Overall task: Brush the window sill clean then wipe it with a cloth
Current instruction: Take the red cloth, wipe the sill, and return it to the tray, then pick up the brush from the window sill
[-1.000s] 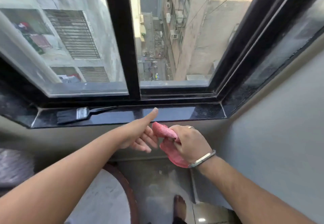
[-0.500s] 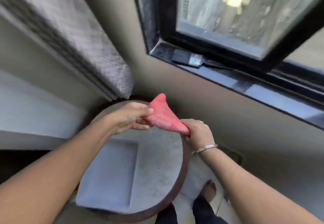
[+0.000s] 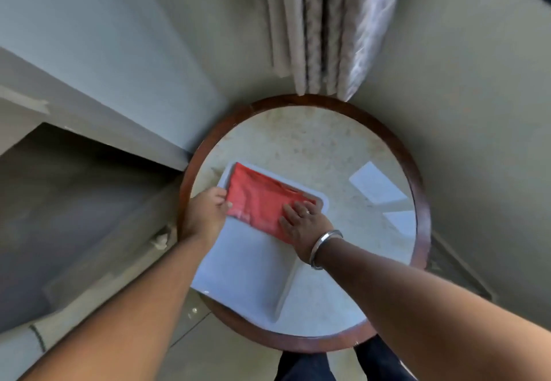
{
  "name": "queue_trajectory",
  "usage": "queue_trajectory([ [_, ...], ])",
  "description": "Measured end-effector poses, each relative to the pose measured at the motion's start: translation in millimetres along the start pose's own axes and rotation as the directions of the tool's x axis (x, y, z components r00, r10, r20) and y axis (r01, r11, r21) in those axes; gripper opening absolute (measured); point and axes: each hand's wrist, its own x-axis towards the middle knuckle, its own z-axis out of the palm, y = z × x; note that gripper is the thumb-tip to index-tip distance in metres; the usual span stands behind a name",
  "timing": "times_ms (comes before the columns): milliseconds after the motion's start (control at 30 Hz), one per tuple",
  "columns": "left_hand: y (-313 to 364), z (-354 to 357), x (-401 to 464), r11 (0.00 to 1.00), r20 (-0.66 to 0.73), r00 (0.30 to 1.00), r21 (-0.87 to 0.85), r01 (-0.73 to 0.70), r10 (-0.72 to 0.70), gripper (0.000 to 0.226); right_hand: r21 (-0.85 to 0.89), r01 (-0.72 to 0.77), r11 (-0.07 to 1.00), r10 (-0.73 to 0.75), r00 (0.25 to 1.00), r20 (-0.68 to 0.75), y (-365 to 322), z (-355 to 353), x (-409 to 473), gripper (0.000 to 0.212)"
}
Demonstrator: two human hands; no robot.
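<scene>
Now our round marble-topped surface with its dark wooden rim (image 3: 419, 171) carries a pale grey rectangular tray (image 3: 247, 264); on its far end lies the folded red cloth (image 3: 256, 201), left hand (image 3: 205, 216) pinching one edge, right hand (image 3: 304, 224) pressing flat. Sill out of view; wiping looks finished.

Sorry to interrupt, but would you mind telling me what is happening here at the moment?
A person is bent over a round table with a dark wooden rim, laying a red cloth flat on a pale tray that sits on it. The left hand holds the cloth's left edge, while the right hand, with a ring and a metal bangle, presses its right end down. A curtain hangs behind the table. No brush shows here.
</scene>
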Motion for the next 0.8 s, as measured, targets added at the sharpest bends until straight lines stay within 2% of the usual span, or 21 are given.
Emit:
queue_trajectory([
  [33, -1, 3, -4, 0.991, 0.006, 0.999, 0.128, -0.041, 0.041, 0.025, 0.007, -0.024, 1.000, 0.024, 0.996, 0.080, -2, 2, 0, 0.061],
  [100, 1, 1, -12, 0.947, 0.043, 0.996, 0.310, -0.084, 0.074, 0.031, 0.033, -0.059, 0.998, 0.055, 0.992, 0.116, -5, -3, -6, 0.064],
  [200, 34, -10, -23, 0.913, 0.064, 0.992, 0.389, -0.124, 0.108, 0.026, 0.101, -0.112, 0.989, 0.107, 0.993, 0.050, 3, -24, -34, 0.066],
  [267, 74, -19, -30, 0.879, 0.084, 0.975, 0.421, -0.223, 0.207, 0.033, 0.195, -0.221, 0.956, 0.227, 0.974, -0.008, 19, -44, -67, 0.070],
  [333, 132, -25, -38, 0.832, 0.105, 0.927, 0.412, -0.371, 0.361, 0.038, 0.328, -0.358, 0.874, 0.397, 0.916, -0.059, 43, -72, -109, 0.072],
  [400, 196, -30, -46, 0.763, 0.117, 0.849, 0.388, -0.517, 0.516, 0.041, 0.402, -0.430, 0.809, 0.541, 0.812, -0.221, 72, -101, -152, 0.066],
  [467, 267, -32, -58, 0.668, 0.114, 0.732, 0.335, -0.665, 0.671, 0.046, 0.418, -0.490, 0.765, 0.641, 0.645, -0.416, 109, -128, -203, 0.058],
  [533, 337, -31, -71, 0.562, 0.095, 0.598, 0.252, -0.788, 0.796, 0.049, 0.441, -0.554, 0.706, 0.706, 0.508, -0.493, 146, -149, -247, 0.056],
  [600, 402, -27, -89, 0.436, 0.102, 0.464, 0.210, -0.875, 0.880, 0.051, 0.460, -0.614, 0.641, 0.758, 0.415, -0.503, 182, -168, -286, 0.059],
  [667, 455, -20, -102, 0.298, 0.144, 0.336, 0.232, -0.926, 0.931, 0.053, 0.473, -0.654, 0.590, 0.792, 0.353, -0.499, 212, -181, -309, 0.055],
  [700, 474, -16, -105, 0.233, 0.197, 0.292, 0.276, -0.933, 0.936, 0.055, 0.470, -0.671, 0.574, 0.802, 0.345, -0.488, 224, -186, -314, 0.051],
  [733, 491, -12, -107, 0.172, 0.265, 0.267, 0.333, -0.927, 0.926, 0.057, 0.462, -0.686, 0.562, 0.811, 0.347, -0.472, 235, -189, -318, 0.047],
  [800, 515, -5, -106, 0.080, 0.398, 0.269, 0.431, -0.899, 0.877, 0.059, 0.442, -0.715, 0.542, 0.830, 0.376, -0.411, 253, -189, -322, 0.041],
])
